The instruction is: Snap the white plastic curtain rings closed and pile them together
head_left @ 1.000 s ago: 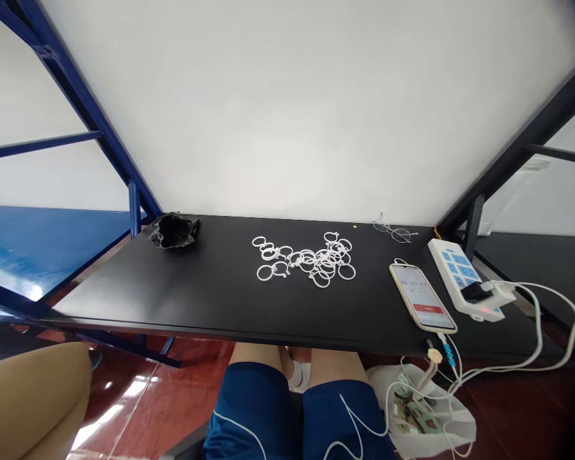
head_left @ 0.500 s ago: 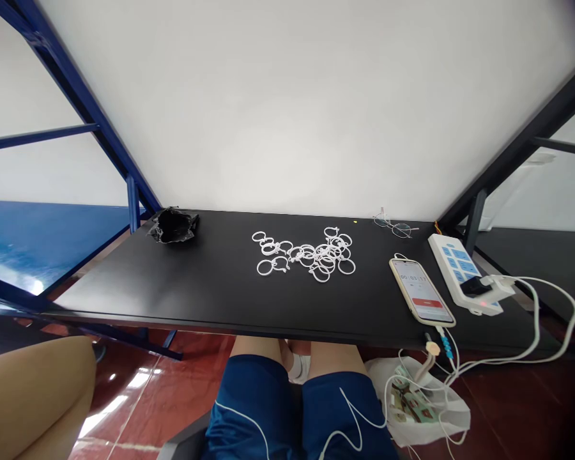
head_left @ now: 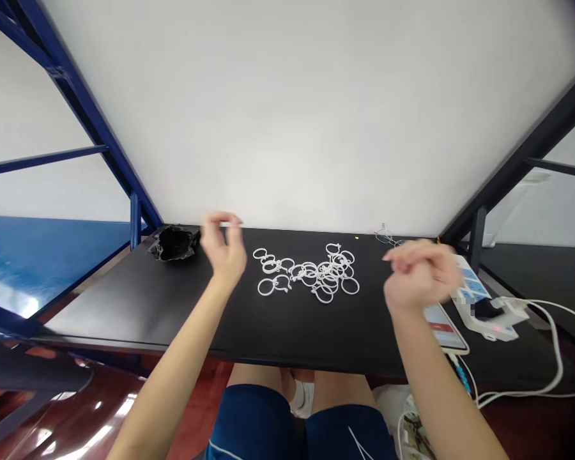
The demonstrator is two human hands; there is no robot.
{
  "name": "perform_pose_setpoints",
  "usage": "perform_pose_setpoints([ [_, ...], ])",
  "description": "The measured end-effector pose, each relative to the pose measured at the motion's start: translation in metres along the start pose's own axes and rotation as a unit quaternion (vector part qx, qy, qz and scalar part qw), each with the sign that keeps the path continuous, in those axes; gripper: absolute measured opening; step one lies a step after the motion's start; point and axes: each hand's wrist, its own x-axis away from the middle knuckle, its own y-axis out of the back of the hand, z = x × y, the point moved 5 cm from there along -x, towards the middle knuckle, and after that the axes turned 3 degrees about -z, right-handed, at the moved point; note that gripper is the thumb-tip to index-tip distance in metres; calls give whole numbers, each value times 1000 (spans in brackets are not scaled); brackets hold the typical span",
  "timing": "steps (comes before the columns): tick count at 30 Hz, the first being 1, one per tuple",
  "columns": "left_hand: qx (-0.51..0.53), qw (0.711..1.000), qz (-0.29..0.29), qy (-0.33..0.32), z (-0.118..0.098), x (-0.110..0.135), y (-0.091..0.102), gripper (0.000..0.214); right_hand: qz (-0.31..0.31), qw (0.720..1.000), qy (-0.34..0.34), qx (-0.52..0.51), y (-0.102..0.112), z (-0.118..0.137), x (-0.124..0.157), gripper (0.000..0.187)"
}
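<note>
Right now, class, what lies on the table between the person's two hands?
A loose heap of white rings lies on the black table between the left hand and the right hand, seen in the head view.

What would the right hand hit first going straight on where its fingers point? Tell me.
Probably the heap of white plastic rings on the black table: the blurred right hand points left at it, though it may pass above.

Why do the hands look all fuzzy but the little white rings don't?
In the head view, both hands are smeared, the right hand more than the left hand, likely from quick motion; the white rings on the black table look sharp; the wide lens bends the blue beams near the edges; light glares off the red floor at lower left.
</note>
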Motion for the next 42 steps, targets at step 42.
perform_pose_setpoints([
  [42, -152, 886, 437, 11, 69, 77, -58, 54, 396, 791, -217, 413, -55, -154, 32, 52],
])
